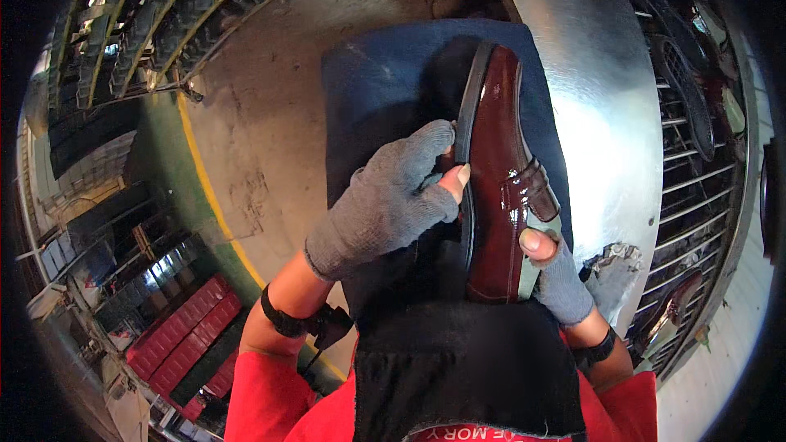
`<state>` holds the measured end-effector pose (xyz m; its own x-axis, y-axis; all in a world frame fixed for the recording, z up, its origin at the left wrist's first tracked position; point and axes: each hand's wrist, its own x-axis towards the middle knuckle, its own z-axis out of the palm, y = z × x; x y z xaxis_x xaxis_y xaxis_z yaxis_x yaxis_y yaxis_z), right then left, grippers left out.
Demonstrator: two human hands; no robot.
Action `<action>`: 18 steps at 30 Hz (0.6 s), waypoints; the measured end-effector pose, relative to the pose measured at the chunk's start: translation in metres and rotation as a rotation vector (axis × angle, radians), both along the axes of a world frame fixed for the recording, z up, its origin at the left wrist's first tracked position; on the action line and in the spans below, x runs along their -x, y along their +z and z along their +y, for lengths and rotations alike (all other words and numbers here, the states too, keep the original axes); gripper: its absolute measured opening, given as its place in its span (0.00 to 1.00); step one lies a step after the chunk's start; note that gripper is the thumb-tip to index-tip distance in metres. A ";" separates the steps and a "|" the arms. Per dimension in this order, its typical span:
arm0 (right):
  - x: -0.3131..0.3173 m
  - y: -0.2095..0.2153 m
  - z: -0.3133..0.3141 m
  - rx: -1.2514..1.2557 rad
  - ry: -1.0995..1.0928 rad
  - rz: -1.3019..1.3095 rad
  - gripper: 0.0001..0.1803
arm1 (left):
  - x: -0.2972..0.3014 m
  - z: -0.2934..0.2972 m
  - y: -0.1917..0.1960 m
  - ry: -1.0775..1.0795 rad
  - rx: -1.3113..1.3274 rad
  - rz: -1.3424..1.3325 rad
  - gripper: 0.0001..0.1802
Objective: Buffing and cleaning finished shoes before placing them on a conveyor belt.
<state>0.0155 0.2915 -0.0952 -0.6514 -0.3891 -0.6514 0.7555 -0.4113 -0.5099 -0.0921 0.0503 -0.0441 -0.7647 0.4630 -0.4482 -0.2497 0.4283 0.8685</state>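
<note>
Head view: maroon shoe (494,135) between left fingers (451,183) (grip unclear) and grasping right fingers (536,243)

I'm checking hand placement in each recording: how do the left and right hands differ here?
The left hand is at the black sole of the dark red shoe; the right hand is at its opening, thumb by the pale green form inside.
The left hand shows much of its back; the right hand is partly hidden behind the shoe.
Both wear grey gloves with bare thumb tips.

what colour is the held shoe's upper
The upper is glossy dark reddish-brown, best seen in the head view.
</note>
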 end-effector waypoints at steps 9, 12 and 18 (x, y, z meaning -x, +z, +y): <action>-0.003 0.000 0.000 -0.033 -0.003 -0.037 0.43 | -0.013 0.029 0.007 0.112 0.347 0.325 0.12; -0.001 0.002 -0.001 -0.084 0.042 -0.052 0.40 | -0.015 0.031 0.007 0.152 0.420 0.346 0.14; 0.003 0.003 -0.003 -0.012 0.015 -0.024 0.42 | -0.019 0.002 -0.004 0.202 0.153 0.159 0.23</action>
